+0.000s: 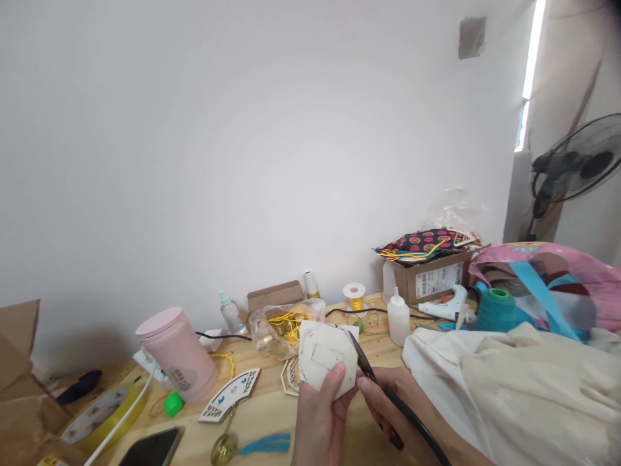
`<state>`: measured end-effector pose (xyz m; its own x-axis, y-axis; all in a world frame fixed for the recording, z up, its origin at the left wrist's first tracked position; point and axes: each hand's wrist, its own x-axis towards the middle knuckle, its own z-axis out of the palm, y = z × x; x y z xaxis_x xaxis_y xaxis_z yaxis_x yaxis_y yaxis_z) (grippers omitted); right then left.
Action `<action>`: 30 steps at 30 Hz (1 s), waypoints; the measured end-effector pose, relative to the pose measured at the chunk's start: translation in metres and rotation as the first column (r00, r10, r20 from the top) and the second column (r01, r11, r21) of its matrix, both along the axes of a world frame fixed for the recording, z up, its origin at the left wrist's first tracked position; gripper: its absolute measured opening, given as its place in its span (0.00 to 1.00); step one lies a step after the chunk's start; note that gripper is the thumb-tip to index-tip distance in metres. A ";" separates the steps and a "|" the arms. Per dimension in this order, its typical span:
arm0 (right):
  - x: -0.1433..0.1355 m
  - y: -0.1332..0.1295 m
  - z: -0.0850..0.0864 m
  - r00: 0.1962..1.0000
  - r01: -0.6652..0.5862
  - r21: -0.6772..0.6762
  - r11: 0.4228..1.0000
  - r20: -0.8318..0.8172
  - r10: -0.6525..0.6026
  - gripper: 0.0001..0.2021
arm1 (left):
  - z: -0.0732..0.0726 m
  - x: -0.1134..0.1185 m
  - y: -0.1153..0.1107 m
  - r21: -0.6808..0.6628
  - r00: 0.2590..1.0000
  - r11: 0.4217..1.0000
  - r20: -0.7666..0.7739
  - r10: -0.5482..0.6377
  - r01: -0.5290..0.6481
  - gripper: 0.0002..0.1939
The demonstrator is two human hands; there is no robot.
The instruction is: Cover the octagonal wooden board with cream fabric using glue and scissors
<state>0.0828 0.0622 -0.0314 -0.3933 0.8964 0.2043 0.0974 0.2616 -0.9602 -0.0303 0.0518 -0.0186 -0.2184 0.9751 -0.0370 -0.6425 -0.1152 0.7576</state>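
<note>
My left hand (324,414) is closed on a white, roughly hexagonal piece (325,356), its thumb pressed on the near face, which carries faint dark lines. Behind that piece a paler sheet edge shows at the top corners. My right hand (392,401) grips black-handled scissors (369,370). Their blades point up and left, lying at the right edge of the white piece. A wooden lattice piece (290,377) lies on the table just left of my left hand, partly hidden.
On the wooden table (189,430) stand a pink canister (179,356), a white squeeze bottle (398,318) and a brown box (427,278). A phone (152,448), fan-shaped piece (229,395) and blue tassel (266,443) lie left. White cloth (514,375) covers the right.
</note>
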 end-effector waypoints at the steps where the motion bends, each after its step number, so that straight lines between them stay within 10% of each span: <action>1: 0.000 0.000 0.000 1.000 0.006 0.001 1.000 0.003 -0.006 0.21 | -0.001 0.000 0.000 0.003 1.000 1.000 0.002 0.004 -0.004 0.30; 30: 0.002 0.007 -0.004 0.997 0.009 0.035 0.999 0.079 -0.012 0.20 | -0.001 0.000 0.000 0.020 1.000 1.000 -0.020 0.011 -0.010 0.30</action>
